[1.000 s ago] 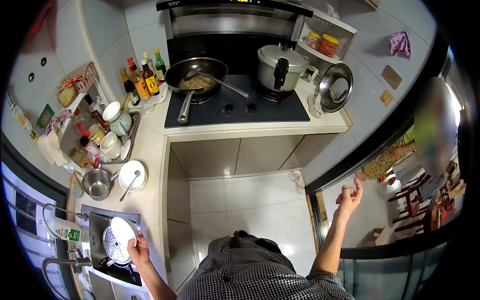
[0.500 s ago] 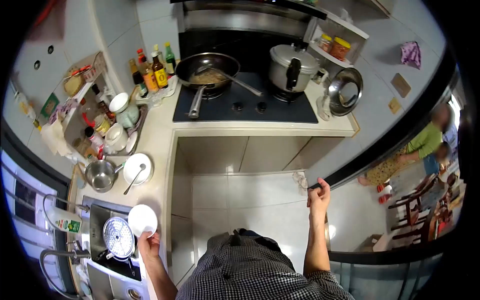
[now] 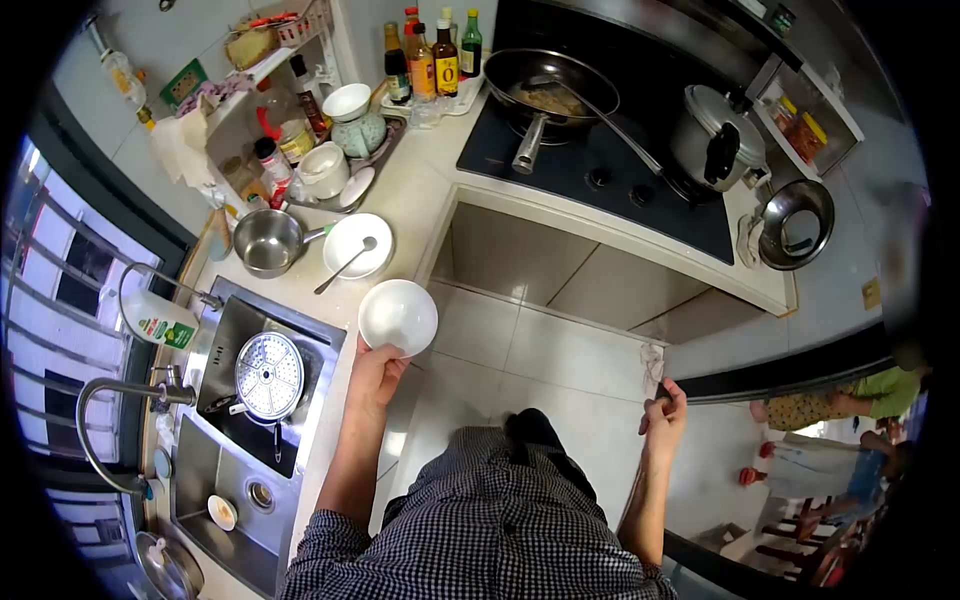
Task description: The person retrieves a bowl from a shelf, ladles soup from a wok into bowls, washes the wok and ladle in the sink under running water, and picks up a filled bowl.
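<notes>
white round bowl (image 3: pixel 398 314), mouth upward

Blk/wht checked shirt (image 3: pixel 480 520), slvs rolled.

You are wearing a black-and-white checked fabric shirt (image 3: pixel 480 520), and your round ceramic-looking bowl (image 3: pixel 398 316) is showing plain white. The round perforated metal plate (image 3: pixel 270 376) is shining silver-grey. The flat glass hob (image 3: pixel 560 165) is gleaming black, while the round metal frying pan (image 3: pixel 590 88) is showing a dark rim and a silver handle (image 3: pixel 530 146). The slim glass bottle (image 3: pixel 471 50) is showing green. A person's tan fabric garment (image 3: pixel 805 408) is displaying dark speckles beneath a lime-green fabric top (image 3: pixel 888 392).
</notes>
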